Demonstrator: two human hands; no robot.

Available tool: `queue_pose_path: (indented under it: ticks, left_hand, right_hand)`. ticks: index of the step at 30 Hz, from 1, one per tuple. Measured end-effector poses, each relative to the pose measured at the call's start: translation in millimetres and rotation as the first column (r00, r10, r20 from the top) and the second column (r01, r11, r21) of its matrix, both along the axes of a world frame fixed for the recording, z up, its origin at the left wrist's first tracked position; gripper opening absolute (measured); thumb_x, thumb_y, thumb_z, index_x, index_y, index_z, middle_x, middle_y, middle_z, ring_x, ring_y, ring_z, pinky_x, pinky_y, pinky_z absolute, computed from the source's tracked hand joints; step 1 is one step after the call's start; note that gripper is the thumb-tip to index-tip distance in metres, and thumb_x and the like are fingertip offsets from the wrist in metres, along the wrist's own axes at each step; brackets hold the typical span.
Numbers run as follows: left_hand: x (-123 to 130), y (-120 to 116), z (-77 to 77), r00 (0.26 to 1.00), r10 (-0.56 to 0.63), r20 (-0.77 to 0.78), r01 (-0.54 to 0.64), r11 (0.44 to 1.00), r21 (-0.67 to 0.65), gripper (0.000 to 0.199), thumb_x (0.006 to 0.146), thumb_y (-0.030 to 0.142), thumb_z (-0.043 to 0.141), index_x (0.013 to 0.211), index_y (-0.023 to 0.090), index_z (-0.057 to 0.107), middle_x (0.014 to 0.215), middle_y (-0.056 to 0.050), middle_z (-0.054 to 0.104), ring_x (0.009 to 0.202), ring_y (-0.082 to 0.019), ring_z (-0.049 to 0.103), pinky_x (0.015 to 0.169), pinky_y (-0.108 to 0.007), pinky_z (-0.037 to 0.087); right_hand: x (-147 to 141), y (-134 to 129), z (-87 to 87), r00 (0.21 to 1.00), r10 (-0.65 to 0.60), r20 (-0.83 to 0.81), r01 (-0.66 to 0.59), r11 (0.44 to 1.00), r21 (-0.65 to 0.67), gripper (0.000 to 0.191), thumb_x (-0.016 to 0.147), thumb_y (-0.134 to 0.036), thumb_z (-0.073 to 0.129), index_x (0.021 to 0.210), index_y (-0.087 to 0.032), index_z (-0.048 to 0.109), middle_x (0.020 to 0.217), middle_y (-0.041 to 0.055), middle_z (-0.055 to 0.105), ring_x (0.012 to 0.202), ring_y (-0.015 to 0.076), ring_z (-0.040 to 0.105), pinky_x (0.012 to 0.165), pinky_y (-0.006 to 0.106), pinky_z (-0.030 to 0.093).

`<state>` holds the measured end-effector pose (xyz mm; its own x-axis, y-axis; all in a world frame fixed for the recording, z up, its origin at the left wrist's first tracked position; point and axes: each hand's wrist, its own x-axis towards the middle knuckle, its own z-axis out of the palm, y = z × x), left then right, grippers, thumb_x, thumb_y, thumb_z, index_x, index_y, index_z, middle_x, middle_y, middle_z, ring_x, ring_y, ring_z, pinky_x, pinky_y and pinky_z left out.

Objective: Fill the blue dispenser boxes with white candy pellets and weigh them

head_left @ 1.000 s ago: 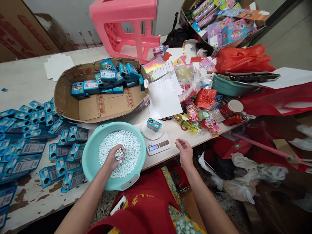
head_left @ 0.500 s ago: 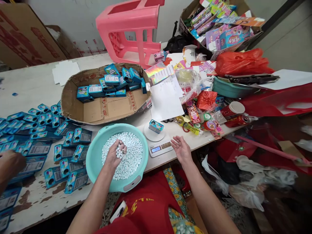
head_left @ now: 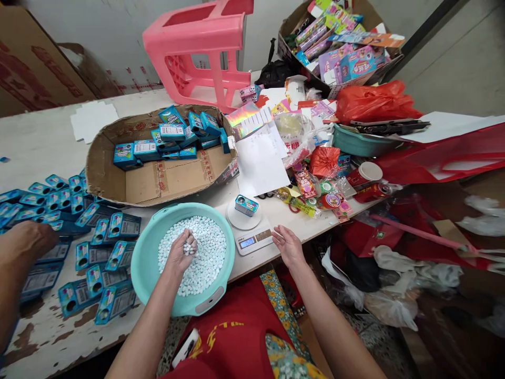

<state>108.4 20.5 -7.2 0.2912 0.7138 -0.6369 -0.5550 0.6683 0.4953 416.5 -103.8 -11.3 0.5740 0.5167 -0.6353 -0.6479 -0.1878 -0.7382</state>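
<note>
1. Head view, left hand [head_left: 182,252]: its fingers curl around a clump of pellets [head_left: 209,252], some showing white between fingertips and palm. The rest lie loose across the floor of the bowl [head_left: 144,250], which sits at the tabletop [head_left: 35,126]'s near edge.
2. Right hand [head_left: 290,246]: spread and holding nothing visible, palm partly upward, fingers slightly bent. It hangs by the near edge, just beside the scale [head_left: 256,241]; whether a fingertip touches, I cannot tell.
3. Pellets, handling: probably very light, hard and smooth, so liable to roll and slip through gaps. A cupped palm with closed fingers should suit better than a pinch; hard squeezing could squirt some out or chip them.
4. Box [head_left: 246,205]: rests on the scale's round plate, apart from both hands. It looks like thin, light card or tin, and would likely dent if pressed mid-wall; the long sides near the corners seem the safest hold.
5. Bowl, handling: its plastic rim likely flexes a little, and the load could shift if tipped. The rim's two opposite handles look the best grip.
6. Toward the tabletop's left edge, a co-worker's hand [head_left: 33,242] is over more boxes [head_left: 108,255]; its grip is unclear.
</note>
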Motion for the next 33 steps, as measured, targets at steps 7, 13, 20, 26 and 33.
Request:
queue_pose_path:
  ticks: [7, 13, 20, 26, 33]
  left_hand:
    - [2.9, 5.1, 0.9, 0.995, -0.002, -0.095, 0.005, 0.999, 0.033, 0.02, 0.073, 0.017, 0.07, 0.088, 0.014, 0.058, 0.056, 0.004, 0.049, 0.053, -0.01, 0.054, 0.047, -0.018, 0.045]
    - [3.9, 8.7, -4.8, 1.0, 0.0, 0.011, 0.001, 0.998, -0.063, 0.023, 0.084, 0.035, 0.06, 0.075, 0.015, 0.053, 0.053, 0.004, 0.044, 0.043, -0.007, 0.046, 0.037, -0.015, 0.036]
    - [14.9, 6.3, -3.5, 0.998, -0.055, -0.019, 0.054, 0.995, -0.087, 0.018, 0.084, 0.03, 0.06, 0.077, 0.015, 0.053, 0.05, 0.005, 0.043, 0.04, -0.007, 0.045, 0.035, -0.015, 0.035]
    - [12.9, 3.1, -4.1, 0.998, -0.058, -0.018, 0.056, 0.993, -0.104, 0.024, 0.083, 0.034, 0.061, 0.073, 0.014, 0.054, 0.044, 0.007, 0.037, 0.036, -0.006, 0.038, 0.033, -0.016, 0.032]
    - [7.7, 5.2, -4.6, 0.995, -0.021, -0.097, 0.019, 1.0, -0.025, 0.022, 0.072, 0.009, 0.067, 0.092, 0.012, 0.058, 0.062, 0.001, 0.055, 0.051, -0.008, 0.053, 0.042, -0.015, 0.041]
  right_hand:
    - [-0.2, -1.6, -3.6, 1.0, 0.017, 0.02, -0.017, 1.0, -0.026, 0.033, 0.061, -0.036, 0.081, 0.087, -0.023, 0.065, 0.091, 0.0007, 0.071, 0.08, 0.0143, 0.068, 0.071, 0.024, 0.054]
    - [-1.0, 8.6, 1.7, 0.996, 0.041, 0.084, -0.038, 0.999, -0.035, 0.036, 0.059, -0.037, 0.081, 0.087, -0.022, 0.065, 0.089, 0.0016, 0.07, 0.077, 0.0139, 0.066, 0.069, 0.024, 0.053]
    - [-1.6, 31.6, 7.0, 0.982, 0.083, 0.167, -0.08, 0.997, -0.024, 0.039, 0.057, -0.039, 0.082, 0.088, -0.02, 0.065, 0.088, 0.0017, 0.07, 0.075, 0.0138, 0.065, 0.07, 0.026, 0.052]
    - [-4.7, 32.7, 2.9, 0.969, 0.108, 0.221, -0.101, 0.994, -0.04, 0.039, 0.058, -0.04, 0.08, 0.088, -0.02, 0.065, 0.086, 0.002, 0.069, 0.074, 0.0147, 0.065, 0.069, 0.028, 0.052]
    - [-7.6, 36.0, -1.0, 0.926, 0.157, 0.344, -0.155, 0.987, -0.033, 0.038, 0.061, -0.039, 0.076, 0.092, -0.019, 0.065, 0.089, 0.003, 0.068, 0.079, 0.0156, 0.063, 0.072, 0.029, 0.049]
